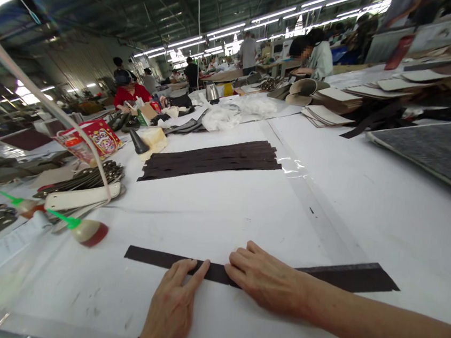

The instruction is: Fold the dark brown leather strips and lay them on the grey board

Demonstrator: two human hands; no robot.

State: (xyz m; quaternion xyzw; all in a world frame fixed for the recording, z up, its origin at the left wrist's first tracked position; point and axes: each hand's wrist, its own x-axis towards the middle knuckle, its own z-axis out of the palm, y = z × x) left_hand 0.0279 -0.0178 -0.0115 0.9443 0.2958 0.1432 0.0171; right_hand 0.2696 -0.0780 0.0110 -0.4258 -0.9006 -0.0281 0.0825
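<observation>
A long dark brown strip [152,256], looking like leather or fabric, lies across the white table in front of me. My left hand [173,300] rests on its left half, with the index and middle fingers stretched out and pressing its surface. Close by on the right, my right hand [264,278] has its fingers bent together at the strip's middle, pinching or pressing it. The fingertips are partly hidden. Beyond the right hand, the strip runs on to a wider, angled end. Farther back, several similar strips [210,159] lie side by side in a flat row.
To the left are squeeze bottles with green nozzles [87,232], a cream strap [81,197] and a red printed bag [95,139]. Stacked pale panels [328,115] and a large grey board [437,145] occupy the right. Clear plastic [231,113] lies behind. Other people work farther away.
</observation>
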